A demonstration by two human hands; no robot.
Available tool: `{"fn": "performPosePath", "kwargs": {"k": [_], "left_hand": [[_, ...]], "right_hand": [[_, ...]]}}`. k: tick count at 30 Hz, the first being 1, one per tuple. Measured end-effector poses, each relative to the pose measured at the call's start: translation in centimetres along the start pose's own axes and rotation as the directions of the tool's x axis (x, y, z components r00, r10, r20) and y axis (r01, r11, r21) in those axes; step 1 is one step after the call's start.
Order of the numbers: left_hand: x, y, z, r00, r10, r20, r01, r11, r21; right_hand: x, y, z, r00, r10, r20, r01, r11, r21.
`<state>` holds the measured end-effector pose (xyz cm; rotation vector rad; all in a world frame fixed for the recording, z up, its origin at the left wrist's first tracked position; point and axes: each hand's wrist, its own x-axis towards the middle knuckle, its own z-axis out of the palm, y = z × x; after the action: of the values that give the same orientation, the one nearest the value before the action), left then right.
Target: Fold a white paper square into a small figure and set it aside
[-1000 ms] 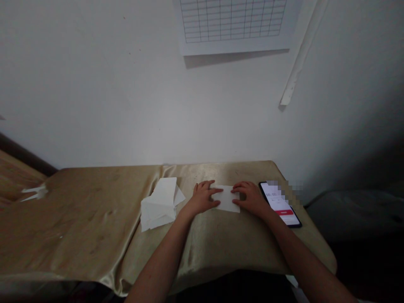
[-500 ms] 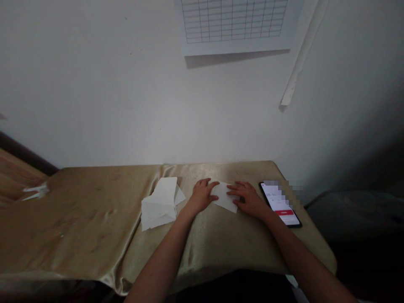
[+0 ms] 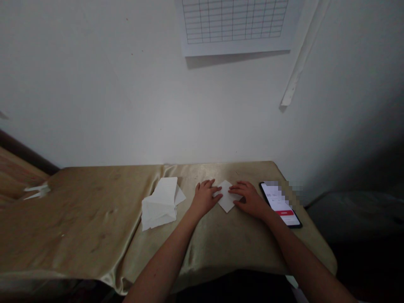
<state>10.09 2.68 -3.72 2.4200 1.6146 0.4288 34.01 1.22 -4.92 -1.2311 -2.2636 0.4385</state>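
Note:
A small white sheet of paper [image 3: 226, 203] lies flat on the cloth-covered table [image 3: 240, 244], turned so that one corner points toward me. My left hand [image 3: 206, 195] rests at its left corner, with thumb and forefinger on the paper and the fingers spread. On the opposite side, my right hand [image 3: 249, 198] touches the sheet with its fingertips, fingers apart. Both hands cover parts of the paper's side corners. To the left of my left hand sits a loose pile of white paper pieces [image 3: 160, 206].
A phone [image 3: 280, 204] with a lit screen lies right of my right hand, near the table's right edge. The wall [image 3: 142, 105] rises behind the table, bearing a printed grid sheet [image 3: 236, 25]. White scraps [image 3: 38, 191] lie at the far left.
The paper has turned between my hands, so a corner now points toward me. My left hand has shifted slightly to the right; the right hand has barely moved.

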Motion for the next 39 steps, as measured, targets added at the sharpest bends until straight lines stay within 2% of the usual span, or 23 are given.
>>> {"fn": "performPosePath", "kwargs": {"k": [9,13,16,20,26,39], "left_hand": [[-0.2,-0.1,0.1,0.996,0.030,0.081,-0.030,1.000,0.002],[0.0,-0.1,0.1,0.999,0.037,-0.001,-0.037,0.999,0.001],[0.3,-0.1,-0.1,0.992,0.106,-0.061,-0.108,0.994,-0.031],[0.4,-0.4,-0.6,0.976,0.217,0.009,-0.215,0.969,-0.125],[-0.4,-0.4,-1.3,0.965,0.248,0.091,-0.231,0.958,-0.169],[-0.7,0.0,-1.8,0.960,0.262,0.096,-0.245,0.957,-0.158]], "right_hand": [[-0.1,-0.3,-0.4,0.998,-0.025,0.061,0.026,0.999,-0.019],[-0.1,-0.1,-0.2,0.999,-0.005,0.050,0.006,0.999,-0.031],[-0.1,0.0,-0.2,0.999,-0.004,0.046,0.006,0.999,-0.039],[-0.1,-0.1,-0.3,0.999,0.002,0.041,0.000,0.999,-0.038],[-0.1,-0.2,-0.4,1.000,0.002,0.024,-0.001,1.000,-0.027],[-0.3,-0.5,-1.0,0.999,0.003,0.040,-0.003,1.000,0.003]]}}
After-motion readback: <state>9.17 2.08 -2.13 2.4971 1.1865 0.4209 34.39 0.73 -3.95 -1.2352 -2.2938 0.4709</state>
